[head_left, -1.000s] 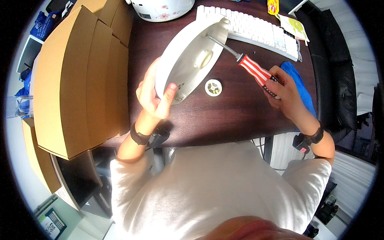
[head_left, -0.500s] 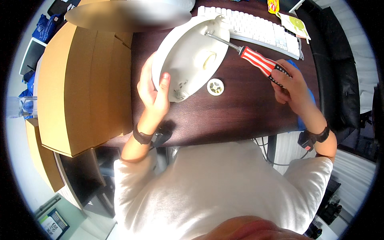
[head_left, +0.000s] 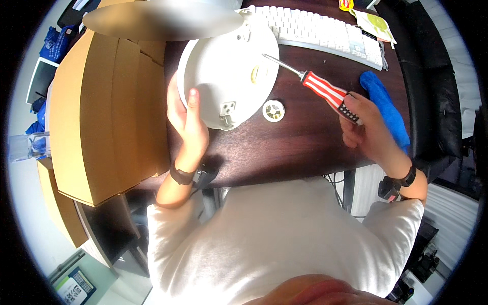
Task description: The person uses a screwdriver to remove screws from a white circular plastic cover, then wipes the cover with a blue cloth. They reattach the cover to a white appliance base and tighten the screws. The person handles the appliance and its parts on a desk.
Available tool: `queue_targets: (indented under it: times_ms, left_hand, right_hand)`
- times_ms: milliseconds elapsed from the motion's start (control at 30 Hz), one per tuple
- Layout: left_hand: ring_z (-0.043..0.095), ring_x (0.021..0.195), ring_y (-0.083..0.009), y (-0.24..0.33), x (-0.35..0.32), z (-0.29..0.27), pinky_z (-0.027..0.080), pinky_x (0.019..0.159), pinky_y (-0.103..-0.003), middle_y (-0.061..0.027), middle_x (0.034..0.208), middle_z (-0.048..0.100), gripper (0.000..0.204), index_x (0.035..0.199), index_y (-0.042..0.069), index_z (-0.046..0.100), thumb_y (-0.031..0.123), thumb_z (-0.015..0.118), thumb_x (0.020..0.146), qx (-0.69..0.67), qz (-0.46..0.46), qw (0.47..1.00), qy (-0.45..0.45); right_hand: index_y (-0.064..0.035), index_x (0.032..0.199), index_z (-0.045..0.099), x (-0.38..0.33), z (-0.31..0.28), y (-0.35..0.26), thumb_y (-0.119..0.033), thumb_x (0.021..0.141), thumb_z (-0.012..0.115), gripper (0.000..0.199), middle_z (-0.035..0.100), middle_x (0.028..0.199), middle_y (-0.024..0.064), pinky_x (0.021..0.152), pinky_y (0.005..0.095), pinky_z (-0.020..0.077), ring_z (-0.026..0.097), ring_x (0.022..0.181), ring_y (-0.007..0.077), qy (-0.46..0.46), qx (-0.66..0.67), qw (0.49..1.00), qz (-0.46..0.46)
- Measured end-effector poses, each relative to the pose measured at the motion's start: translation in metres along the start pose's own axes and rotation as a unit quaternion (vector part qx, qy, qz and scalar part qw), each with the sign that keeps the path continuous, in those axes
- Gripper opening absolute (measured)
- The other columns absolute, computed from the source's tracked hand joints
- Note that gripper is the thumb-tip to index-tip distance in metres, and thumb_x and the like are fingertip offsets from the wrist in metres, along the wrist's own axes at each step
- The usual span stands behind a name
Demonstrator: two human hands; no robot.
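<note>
The left hand (head_left: 189, 122) pinched the edge of a white bowl-shaped cover (head_left: 218, 68), its thumb laid over the rim and its other fingers mostly hidden behind the outer wall. The right hand (head_left: 367, 122) was closed around the handle of a screwdriver (head_left: 325, 90), striped red and white with a black, star-dotted end. The cover was held up above the worktop (head_left: 284, 152), tilted so that its hollow side faced the person and the screwdriver. The screwdriver's tip appeared in front of that hollow, near the right rim; whether it touched could not be told. Inside the cover sat a metal plate with holes (head_left: 227, 108) near the lower rim and a pale ring-shaped fitting (head_left: 255, 74) toward the right. A small round white piece with openings (head_left: 274, 111) lay on the worktop between the two hands, and a tiny screw-like bit (head_left: 325, 62) lay farther back. Beyond the cover stretched a white keyboard (head_left: 320, 33), with a pale green-printed packet (head_left: 376, 24) by its right end. A blue cloth (head_left: 386, 109) lay just beside the right hand. Large cardboard boxes (head_left: 101, 117) stood to the left of the left hand, and black padded seating (head_left: 432, 76) was off to the right.
</note>
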State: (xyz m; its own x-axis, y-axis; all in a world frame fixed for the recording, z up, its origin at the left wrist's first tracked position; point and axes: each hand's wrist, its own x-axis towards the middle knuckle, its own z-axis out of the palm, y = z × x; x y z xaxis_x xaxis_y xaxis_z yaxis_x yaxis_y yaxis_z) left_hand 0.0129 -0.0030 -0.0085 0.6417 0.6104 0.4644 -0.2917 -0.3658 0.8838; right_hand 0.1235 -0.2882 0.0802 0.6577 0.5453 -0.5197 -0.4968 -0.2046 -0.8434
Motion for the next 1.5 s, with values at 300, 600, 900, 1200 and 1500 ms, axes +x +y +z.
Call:
queue_targets:
  times_ms: [300,600,900,1200,1500]
  left_hand:
    - [0.053,0.098,-0.0169,-0.005,0.009,0.004,0.042,0.085,-0.028,-0.0107,0.106,0.056,0.042,0.122,-0.004,0.047,0.021,0.051,0.089,-0.111,-0.175,0.978,-0.027]
    - [0.053,0.102,-0.0208,-0.017,0.014,0.002,0.043,0.087,-0.032,-0.0143,0.109,0.056,0.046,0.125,-0.004,0.045,0.023,0.05,0.088,-0.091,-0.288,0.952,-0.044]
    - [0.056,0.1,-0.0218,-0.031,0.012,0.004,0.044,0.087,-0.031,-0.0157,0.109,0.057,0.047,0.126,-0.005,0.044,0.023,0.049,0.088,-0.04,-0.335,0.938,-0.078]
    - [0.055,0.1,-0.0206,-0.031,0.014,0.001,0.043,0.086,-0.03,-0.0164,0.109,0.057,0.048,0.125,-0.007,0.045,0.025,0.051,0.088,-0.038,-0.322,0.94,-0.101]
    - [0.052,0.102,-0.018,-0.024,0.019,-0.001,0.038,0.089,-0.028,-0.0131,0.11,0.057,0.05,0.123,-0.004,0.049,0.036,0.045,0.092,0.065,-0.284,0.945,-0.147]
  right_hand:
    - [-0.0038,0.09,0.058,0.002,-0.064,-0.003,-0.016,0.087,0.059,0.012,0.05,0.063,-0.001,0.04,0.0192,0.0302,0.041,0.044,0.0037,0.171,-0.206,0.946,-0.181]
    - [-0.0054,0.089,0.062,0.011,-0.119,0.019,-0.02,0.083,0.066,0.017,0.053,0.066,-0.003,0.042,0.0188,0.0319,0.044,0.049,0.0023,0.306,-0.333,0.872,-0.187]
    - [-0.004,0.093,0.063,0.033,-0.115,0.024,-0.019,0.082,0.067,0.019,0.059,0.073,0.0009,0.056,0.0209,0.0402,0.052,0.064,0.0054,0.284,-0.337,0.879,-0.184]
    - [-0.004,0.093,0.063,0.039,-0.119,0.031,-0.019,0.082,0.067,0.019,0.059,0.071,0.0016,0.056,0.0211,0.0409,0.053,0.063,0.006,0.296,-0.375,0.855,-0.201]
    - [-0.0037,0.098,0.06,0.035,-0.103,0.029,-0.014,0.084,0.064,0.018,0.053,0.065,-0.0018,0.043,0.0185,0.0309,0.043,0.048,0.0028,0.269,-0.272,0.9,-0.211]
